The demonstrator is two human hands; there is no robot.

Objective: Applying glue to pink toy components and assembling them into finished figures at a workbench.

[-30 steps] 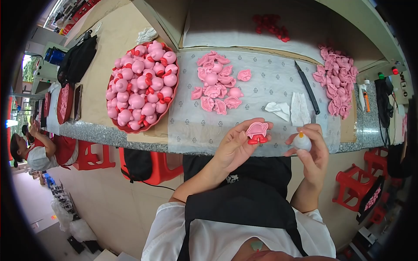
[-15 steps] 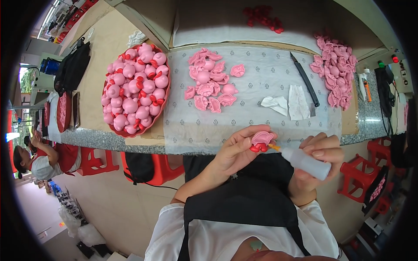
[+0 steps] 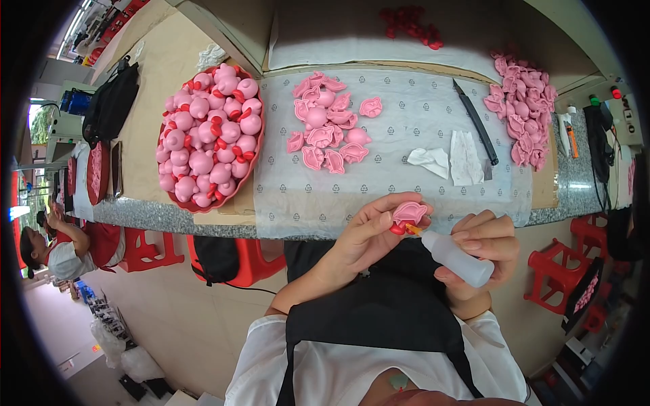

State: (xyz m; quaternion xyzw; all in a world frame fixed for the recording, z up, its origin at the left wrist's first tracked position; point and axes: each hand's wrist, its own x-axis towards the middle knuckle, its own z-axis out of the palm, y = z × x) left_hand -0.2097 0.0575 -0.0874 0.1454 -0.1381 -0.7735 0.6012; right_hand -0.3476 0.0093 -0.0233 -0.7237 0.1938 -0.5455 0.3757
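Both hands meet just below the near edge of the grey stone worktop (image 3: pixel 135 215). Left hand (image 3: pixel 369 233) pinches a small pink toy piece (image 3: pixel 409 212) with a red part on its underside, thumb and fingers curled around it. Right hand (image 3: pixel 477 254) wraps around a small white squeeze bottle (image 3: pixel 459 258), whose nozzle tip points at the pink piece and touches its red underside.

On the worktop, just beyond the hands, lies a pale printed sheet (image 3: pixel 406 162). On it, a loose heap of pink shell pieces (image 3: pixel 328 132) sits toward its left half, and two crumpled white wipes (image 3: pixel 450 159) lie toward its right, with a dark slim blade tool (image 3: pixel 477 125) next to them. Left of the sheet stands a red round tray (image 3: pixel 256 159) piled with assembled pink and red toy figures (image 3: pixel 206 142). At the sheet's right edge lies another pile of pink pieces (image 3: pixel 521 111). Beyond the sheet's far edge, a few red parts (image 3: pixel 409 24) lie on a white sheet.
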